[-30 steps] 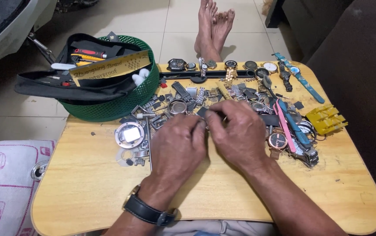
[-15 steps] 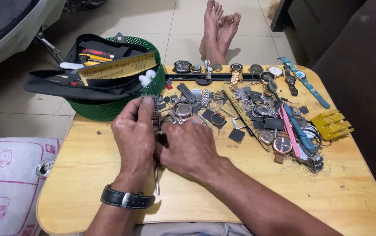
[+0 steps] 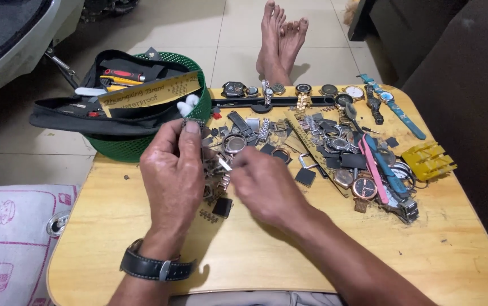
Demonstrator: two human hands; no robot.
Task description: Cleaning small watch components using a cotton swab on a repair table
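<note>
I see my left hand (image 3: 173,170) pinching a metal watch band (image 3: 212,170) while my right hand (image 3: 263,184) grips a slim tool (image 3: 225,164) against it, above the wooden table (image 3: 323,249).

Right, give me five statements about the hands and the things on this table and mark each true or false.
1. The left hand pinches a metal watch bracelet between thumb and fingers. True.
2. The right hand rests flat on the wooden table, away from the left. False: it is raised and meets the left hand at the bracelet.
3. A black strap sits on the left wrist. True.
4. The green basket stands at the table's far right corner. False: it is at the far left.
5. A yellow plastic piece lies near the table's right edge. True.
</note>
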